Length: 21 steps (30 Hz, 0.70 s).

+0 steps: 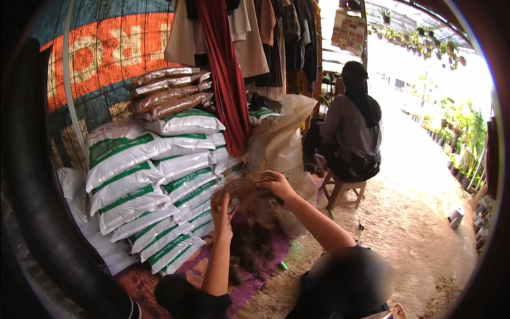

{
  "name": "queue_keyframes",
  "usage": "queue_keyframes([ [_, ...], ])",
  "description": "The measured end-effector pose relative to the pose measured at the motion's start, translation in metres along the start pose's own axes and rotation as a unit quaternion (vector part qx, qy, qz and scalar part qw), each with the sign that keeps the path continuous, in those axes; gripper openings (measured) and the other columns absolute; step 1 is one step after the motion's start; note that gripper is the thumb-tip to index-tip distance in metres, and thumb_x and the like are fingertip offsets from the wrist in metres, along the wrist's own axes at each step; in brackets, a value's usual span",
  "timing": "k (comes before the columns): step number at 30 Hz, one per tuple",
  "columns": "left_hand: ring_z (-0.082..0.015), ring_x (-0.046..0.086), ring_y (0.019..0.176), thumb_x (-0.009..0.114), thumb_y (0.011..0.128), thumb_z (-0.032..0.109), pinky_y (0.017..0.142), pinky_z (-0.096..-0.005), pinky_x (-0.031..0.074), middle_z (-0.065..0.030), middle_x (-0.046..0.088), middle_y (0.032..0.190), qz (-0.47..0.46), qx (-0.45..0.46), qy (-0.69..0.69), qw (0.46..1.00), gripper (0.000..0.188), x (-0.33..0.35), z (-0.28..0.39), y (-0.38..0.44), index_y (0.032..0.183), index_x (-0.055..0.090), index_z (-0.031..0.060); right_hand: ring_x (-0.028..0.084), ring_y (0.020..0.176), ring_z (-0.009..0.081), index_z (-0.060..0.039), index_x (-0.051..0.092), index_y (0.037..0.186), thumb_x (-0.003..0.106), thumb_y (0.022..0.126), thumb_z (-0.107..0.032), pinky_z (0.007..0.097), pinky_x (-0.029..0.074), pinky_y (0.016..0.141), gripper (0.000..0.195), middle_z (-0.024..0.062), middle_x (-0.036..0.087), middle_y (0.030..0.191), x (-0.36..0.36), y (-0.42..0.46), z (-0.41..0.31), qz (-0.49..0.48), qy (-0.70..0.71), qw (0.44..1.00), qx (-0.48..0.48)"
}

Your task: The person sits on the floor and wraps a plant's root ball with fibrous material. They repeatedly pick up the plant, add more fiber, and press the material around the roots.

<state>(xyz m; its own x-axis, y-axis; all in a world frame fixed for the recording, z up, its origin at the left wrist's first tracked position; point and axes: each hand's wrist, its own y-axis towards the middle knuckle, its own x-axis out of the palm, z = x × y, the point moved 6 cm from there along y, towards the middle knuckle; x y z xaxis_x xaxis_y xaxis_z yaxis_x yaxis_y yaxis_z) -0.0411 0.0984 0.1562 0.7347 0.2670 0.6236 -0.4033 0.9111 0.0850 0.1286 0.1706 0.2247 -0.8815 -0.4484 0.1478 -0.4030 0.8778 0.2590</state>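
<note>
A loose clump of brown fibre (241, 193), which looks like coconut husk fibre, is stretched between my two hands above the floor. My right hand (277, 186) pinches its upper right side between thumb and fingers. At the lower left side, my left hand (223, 217) holds the clump with its fingers partly spread; some fingertips are hidden in the strands. Below lies a dark pile of fibrous material (253, 243) on a purple patterned mat (279, 249).
White sacks with green bands (191, 179) are stacked at left, topped by brown packs (171, 101). A large translucent sack (275, 143) stands ahead. Another person (350, 119) sits on a stool (344, 189). Clothes (255, 40) hang behind. A small green object (283, 266) lies beside the mat.
</note>
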Motion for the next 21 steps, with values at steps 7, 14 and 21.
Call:
queue_keyframes([
  [7, -0.0203, 0.061, 0.09, 0.064, 0.082, 0.01, 0.074, -0.0335, 0.055, -0.0061, 0.06, 0.104, 0.015, 0.028, -0.045, 0.998, 0.028, -0.086, -0.024, -0.02, 0.108, 0.058, 0.0047, 0.062, 0.082, 0.0156, -0.0019, 0.056, 0.104, 0.059, 0.077, 0.006, 0.0282, 0.052, 0.07, 0.028, 0.0053, 0.063, 0.092, -0.008, -0.043, 0.061, 0.064, 0.04, 0.996, 0.051],
  [14, -0.0232, 0.053, 0.108, 0.065, 0.08, 0.034, 0.09, -0.0391, 0.045, -0.0073, 0.054, 0.117, -0.085, -0.179, -0.312, 0.929, 0.05, -0.102, -0.089, -0.05, 0.12, 0.049, 0.0092, 0.062, 0.084, 0.0172, -0.0032, 0.057, 0.102, 0.06, 0.078, 0.004, 0.0302, 0.052, 0.072, 0.026, 0.007, 0.063, 0.091, 0.0, -0.099, 0.153, 0.144, 0.252, 0.947, 0.14],
  [21, -0.02, 0.055, 0.104, 0.059, 0.085, 0.029, 0.089, -0.0341, 0.046, -0.0069, 0.057, 0.114, -0.009, -0.241, -0.218, 0.945, 0.04, -0.122, -0.122, -0.054, 0.117, 0.051, 0.0061, 0.06, 0.091, 0.0172, -0.006, 0.052, 0.112, 0.064, 0.079, -0.004, 0.0308, 0.051, 0.075, 0.035, 0.0055, 0.061, 0.098, 0.025, -0.124, 0.208, 0.153, 0.251, 0.938, 0.181],
])
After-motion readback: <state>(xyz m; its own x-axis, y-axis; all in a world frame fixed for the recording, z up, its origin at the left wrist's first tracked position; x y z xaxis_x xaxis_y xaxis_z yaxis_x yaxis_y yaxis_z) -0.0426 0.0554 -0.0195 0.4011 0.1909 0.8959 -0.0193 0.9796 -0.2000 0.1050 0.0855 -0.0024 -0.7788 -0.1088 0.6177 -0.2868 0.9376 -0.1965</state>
